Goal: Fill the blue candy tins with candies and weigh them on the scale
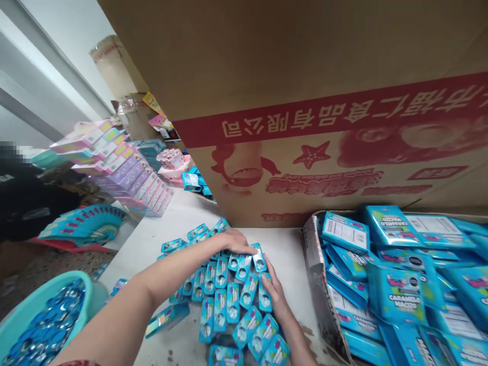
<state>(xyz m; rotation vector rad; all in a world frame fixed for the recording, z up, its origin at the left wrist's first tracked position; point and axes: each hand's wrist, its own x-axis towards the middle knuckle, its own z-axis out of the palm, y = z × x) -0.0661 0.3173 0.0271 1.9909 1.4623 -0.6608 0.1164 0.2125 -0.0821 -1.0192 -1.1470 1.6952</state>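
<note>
On the white tabletop [293, 254], several small blue boxes [232, 302] with round windows at their ends stand in loose rows. My left hand [237, 241] reaches across from the left and lies over the back of the group, a fingertip touching the end box [258, 257]. Its other fingers are partly hidden behind the boxes. Along the right side of the group rests my right hand [277, 292], fingers stretched out and thumb against a nearer box [265, 296]. A single blue box [166, 319] lies apart, under my left forearm.
At right, an open carton [318, 284] holds many blue packs marked "Caramelo Macizo". A large printed cardboard box [305, 117] blocks the back. Lower left stands a teal tub [87, 295] of blue, shiny-ended pieces. Pink and purple boxes [125, 168] are stacked beyond; a person's dark clothing [34, 193] shows at left.
</note>
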